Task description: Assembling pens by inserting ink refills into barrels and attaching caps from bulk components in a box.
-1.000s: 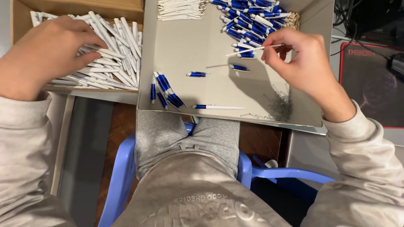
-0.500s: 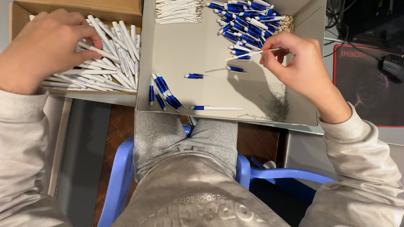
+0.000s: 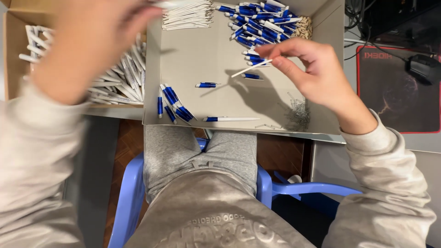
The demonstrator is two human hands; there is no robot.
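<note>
Pen refill, a thin white stick, is what we are pinching between thumb and forefinger of our right hand; the other fingers are curling loosely, so the hand is mostly closed around that one slim piece; we are holding it slanted above the floor of the shallow cardboard tray, near the heap of blue pen parts at the tray's far side, likely because short reaches keep the work quick; our left hand is hanging blurred over the brown box of white pen barrels, and we cannot tell whether it is gripping anything or how far it is open; we are seeing a bundle of white refills lying at the tray's far edge, a small pile of metal springs near the right wall, a row of blue clips by the near edge, and one finished pen lying flat just beside them; each kind of part is sitting in its own patch, apparently so either hand finds it without searching; the tray is resting over our lap, above the blue chair, keeping everything close.
</note>
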